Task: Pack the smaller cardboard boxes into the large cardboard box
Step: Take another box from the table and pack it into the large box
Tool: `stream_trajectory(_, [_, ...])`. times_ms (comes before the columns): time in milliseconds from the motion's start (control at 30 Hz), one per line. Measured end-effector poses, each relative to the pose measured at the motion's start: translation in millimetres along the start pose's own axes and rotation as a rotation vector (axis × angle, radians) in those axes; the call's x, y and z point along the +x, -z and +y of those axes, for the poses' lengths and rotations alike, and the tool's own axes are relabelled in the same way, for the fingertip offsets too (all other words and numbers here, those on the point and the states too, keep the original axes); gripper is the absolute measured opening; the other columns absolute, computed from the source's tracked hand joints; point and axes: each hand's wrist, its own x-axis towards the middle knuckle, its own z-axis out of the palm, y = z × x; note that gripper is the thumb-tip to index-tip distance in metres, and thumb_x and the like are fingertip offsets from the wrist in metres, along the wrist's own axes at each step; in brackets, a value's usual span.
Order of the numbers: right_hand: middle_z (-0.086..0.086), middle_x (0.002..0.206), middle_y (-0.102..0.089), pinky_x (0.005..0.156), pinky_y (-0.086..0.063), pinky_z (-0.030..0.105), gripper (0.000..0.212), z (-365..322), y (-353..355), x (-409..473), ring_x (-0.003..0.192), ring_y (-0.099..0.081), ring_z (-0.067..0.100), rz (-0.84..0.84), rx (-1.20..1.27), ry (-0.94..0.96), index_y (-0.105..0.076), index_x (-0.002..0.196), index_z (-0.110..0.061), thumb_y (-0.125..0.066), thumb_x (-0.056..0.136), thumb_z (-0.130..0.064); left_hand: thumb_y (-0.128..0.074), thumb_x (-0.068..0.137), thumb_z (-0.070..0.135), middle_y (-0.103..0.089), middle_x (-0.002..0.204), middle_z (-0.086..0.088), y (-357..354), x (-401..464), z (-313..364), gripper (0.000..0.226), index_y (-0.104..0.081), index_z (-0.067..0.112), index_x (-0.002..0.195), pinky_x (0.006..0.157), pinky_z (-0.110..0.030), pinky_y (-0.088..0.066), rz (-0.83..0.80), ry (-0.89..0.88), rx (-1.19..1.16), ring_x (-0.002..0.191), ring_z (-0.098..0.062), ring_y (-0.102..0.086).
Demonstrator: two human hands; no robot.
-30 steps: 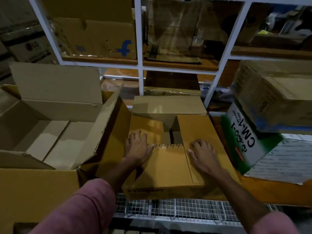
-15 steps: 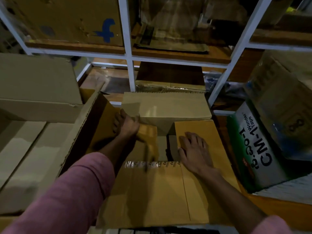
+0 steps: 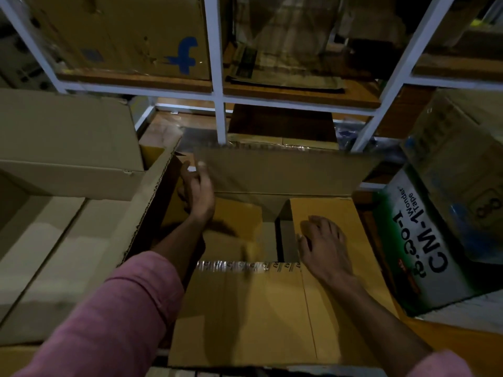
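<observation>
Change: since a second ago our left hand [image 3: 197,191] has left the near flap and gone up to the far flap, while our right hand [image 3: 324,248] has slid further along its side flap; we have also leaned in closer.
Sleeves: pink fabric sleeves [image 3: 117,317] cover both our forearms at the near edge of the view.
Smaller box: the yellow-brown corrugated cardboard box [image 3: 253,317] sits directly in front of us on the shelf, touching the large box on its left; its near flap is folded flat, with a strip of clear printed tape [image 3: 236,266] along the flap's edge.
Right hand: released, palm down and fingers spread, pressing flat on the right side flap [image 3: 324,210].
Left hand: fingers curled around the left end of the paler far flap [image 3: 283,172], which stands raised; the thumb's place we cannot tell.
Gap: a dark opening [image 3: 283,238] shows between the flaps.
Large box: the big open tan cardboard box [image 3: 70,227] lies at our left, flaps up, bare inside.
Right side: a white and green carton printed "CM-1 Wonder Tape" [image 3: 416,240] leans just beside the smaller box.
Far: a white metal shelving frame [image 3: 217,96] holds a brown box with a blue "f" mark [image 3: 130,39].
</observation>
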Motion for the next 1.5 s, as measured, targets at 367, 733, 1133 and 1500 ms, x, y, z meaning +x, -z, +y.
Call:
stream_trajectory(367, [0.007,0.090,-0.059,0.077,-0.046,0.043,0.024,-18.8,23.6,-40.4,0.086,-0.055,0.027,0.526,0.311,-0.045,-0.060,0.091,-0.011,-0.046,0.101,-0.028,-0.050,0.100,0.041,-0.050,0.102,-0.001,47.1,-90.0,-26.1,0.021,-0.058,0.029,0.084,0.101,-0.048,-0.043,0.092,-0.029,0.168,0.114,-0.029,-0.050])
stream_trajectory(733, [-0.001,0.164,-0.029,0.116,-0.016,0.068,0.046,11.6,45.1,-54.4,0.150,-0.017,0.041,-0.101,-0.023,-0.291,-0.051,0.141,-0.035,-0.041,0.102,-0.057,-0.039,0.098,0.068,0.014,0.170,0.001,68.6,-145.1,-65.1,0.079,-0.010,0.030,0.161,0.115,-0.059,-0.024,-0.403,-0.204,1.100,0.145,-0.046,-0.025])
stream_trajectory(1133, [-0.009,0.171,0.009,0.112,-0.030,0.066,0.077,61.4,42.9,-63.3,0.147,-0.023,0.050,-0.293,0.055,-0.241,-0.006,0.159,-0.044,-0.016,0.093,-0.082,-0.036,0.098,0.066,0.010,0.171,0.001,54.5,-131.9,-90.6,0.080,-0.012,0.026,0.163,0.111,-0.045,-0.023,-0.349,-0.276,0.991,0.147,-0.034,-0.025])
stream_trajectory(1500, [-0.011,0.171,0.007,0.108,-0.033,0.066,0.079,56.3,55.0,-60.0,0.146,-0.023,0.050,-0.234,0.096,-0.284,-0.010,0.160,-0.043,-0.028,0.093,-0.081,-0.022,0.087,0.069,-0.003,0.171,0.004,54.3,-141.0,-66.5,0.083,-0.019,0.030,0.161,0.110,-0.052,-0.031,-0.305,-0.334,1.051,0.144,-0.038,-0.033])
